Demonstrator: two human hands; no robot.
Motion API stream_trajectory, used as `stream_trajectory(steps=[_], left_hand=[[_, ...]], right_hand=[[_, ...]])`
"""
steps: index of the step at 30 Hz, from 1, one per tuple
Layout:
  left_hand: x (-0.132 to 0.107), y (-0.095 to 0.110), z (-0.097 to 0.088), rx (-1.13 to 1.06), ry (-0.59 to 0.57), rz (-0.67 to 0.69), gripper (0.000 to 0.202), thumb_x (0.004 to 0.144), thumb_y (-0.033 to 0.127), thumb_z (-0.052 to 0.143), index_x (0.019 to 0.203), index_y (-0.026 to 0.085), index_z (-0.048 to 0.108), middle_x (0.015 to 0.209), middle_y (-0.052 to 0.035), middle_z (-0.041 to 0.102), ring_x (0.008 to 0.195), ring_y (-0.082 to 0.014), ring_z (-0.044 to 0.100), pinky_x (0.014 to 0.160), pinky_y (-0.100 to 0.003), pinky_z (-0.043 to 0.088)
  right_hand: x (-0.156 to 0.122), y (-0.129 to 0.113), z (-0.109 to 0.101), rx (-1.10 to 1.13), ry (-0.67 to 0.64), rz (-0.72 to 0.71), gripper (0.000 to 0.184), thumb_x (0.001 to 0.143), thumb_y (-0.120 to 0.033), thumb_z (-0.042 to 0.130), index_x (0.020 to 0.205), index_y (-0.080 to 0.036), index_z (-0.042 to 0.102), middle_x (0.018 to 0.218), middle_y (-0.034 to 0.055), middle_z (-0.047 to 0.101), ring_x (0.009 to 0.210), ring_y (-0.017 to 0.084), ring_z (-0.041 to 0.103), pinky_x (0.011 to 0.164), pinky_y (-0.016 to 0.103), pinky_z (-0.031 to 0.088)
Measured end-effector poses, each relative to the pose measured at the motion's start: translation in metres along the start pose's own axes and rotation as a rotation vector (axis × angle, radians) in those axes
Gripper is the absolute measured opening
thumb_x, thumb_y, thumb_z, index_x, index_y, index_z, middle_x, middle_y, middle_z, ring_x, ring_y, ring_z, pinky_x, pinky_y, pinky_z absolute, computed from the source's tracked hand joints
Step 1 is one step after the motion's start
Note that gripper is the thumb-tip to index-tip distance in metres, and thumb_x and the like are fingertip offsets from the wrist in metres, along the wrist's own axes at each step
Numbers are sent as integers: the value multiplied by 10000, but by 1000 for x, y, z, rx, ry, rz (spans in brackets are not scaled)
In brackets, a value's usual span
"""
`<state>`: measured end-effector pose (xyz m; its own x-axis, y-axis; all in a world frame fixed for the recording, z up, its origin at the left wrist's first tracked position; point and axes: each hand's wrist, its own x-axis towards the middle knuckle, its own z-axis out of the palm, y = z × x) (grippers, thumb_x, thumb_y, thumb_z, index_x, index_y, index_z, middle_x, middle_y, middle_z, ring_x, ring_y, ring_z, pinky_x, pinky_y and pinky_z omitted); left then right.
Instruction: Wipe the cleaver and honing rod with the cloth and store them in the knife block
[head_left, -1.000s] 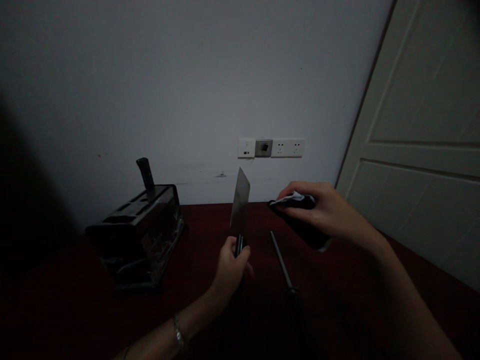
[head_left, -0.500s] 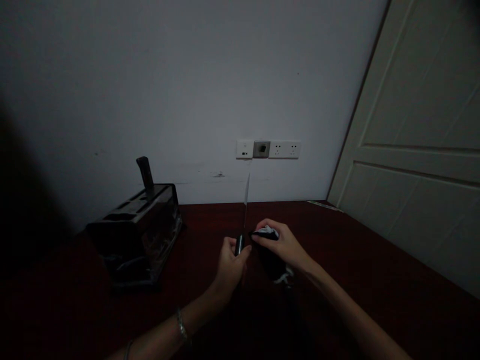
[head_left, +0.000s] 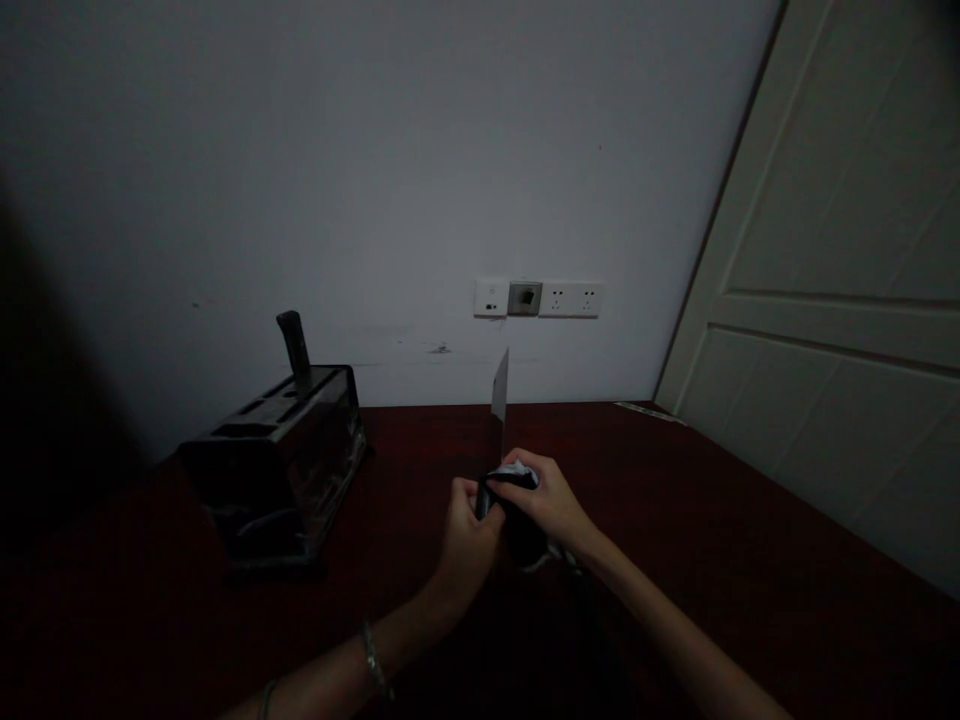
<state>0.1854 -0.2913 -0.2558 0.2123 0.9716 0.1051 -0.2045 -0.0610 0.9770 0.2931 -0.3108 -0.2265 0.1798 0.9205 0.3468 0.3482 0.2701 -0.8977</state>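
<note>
Knife [head_left: 499, 395] points to twelve o'clock, its handle [head_left: 482, 499] clamped in the left grip [head_left: 466, 545], likely for steadiness, while the right grip [head_left: 556, 505] pinches cloth [head_left: 527, 538].

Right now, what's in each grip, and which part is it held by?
The left grip holds the knife by its dark handle. The right grip pinches the black-and-white cloth near its upper end.
</note>
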Motion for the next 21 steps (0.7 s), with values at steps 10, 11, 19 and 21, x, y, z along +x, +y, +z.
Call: stream_trajectory(steps=[10, 11, 19, 21], left_hand=[[-5, -5, 0, 40, -13, -14, 219, 634, 196, 576, 739, 195, 384, 606, 53, 482, 548, -98, 486, 503, -191, 366], [-6, -5, 0, 38, -12, -9, 218, 637, 196, 577, 742, 196, 386, 610, 50, 486, 559, -102, 496, 506, -190, 368], [-3, -10, -2, 67, 7, -2, 221, 642, 217, 596, 750, 185, 405, 631, 36, 505, 559, -100, 500, 511, -197, 391], [-1, -12, -2, 27, -1, -47, 255, 623, 228, 621, 755, 184, 408, 604, 47, 499, 518, -91, 492, 485, -192, 390]], right_hand=[[-4, -2, 1, -25, 39, -7, 96, 620, -225, 567, 621, -185, 480, 551, -57, 453, 547, 104, 420, 520, 212, 352], [-5, -2, 1, -24, 37, -10, 101, 622, -231, 570, 625, -185, 481, 554, -56, 455, 551, 106, 423, 522, 213, 354], [-6, 6, 6, -67, 132, -8, 124, 631, -227, 559, 602, -190, 444, 552, -53, 440, 549, 108, 413, 521, 219, 347], [-5, 10, 5, -74, 175, 0, 134, 634, -237, 557, 593, -194, 436, 547, -52, 436, 544, 110, 414, 507, 219, 346]])
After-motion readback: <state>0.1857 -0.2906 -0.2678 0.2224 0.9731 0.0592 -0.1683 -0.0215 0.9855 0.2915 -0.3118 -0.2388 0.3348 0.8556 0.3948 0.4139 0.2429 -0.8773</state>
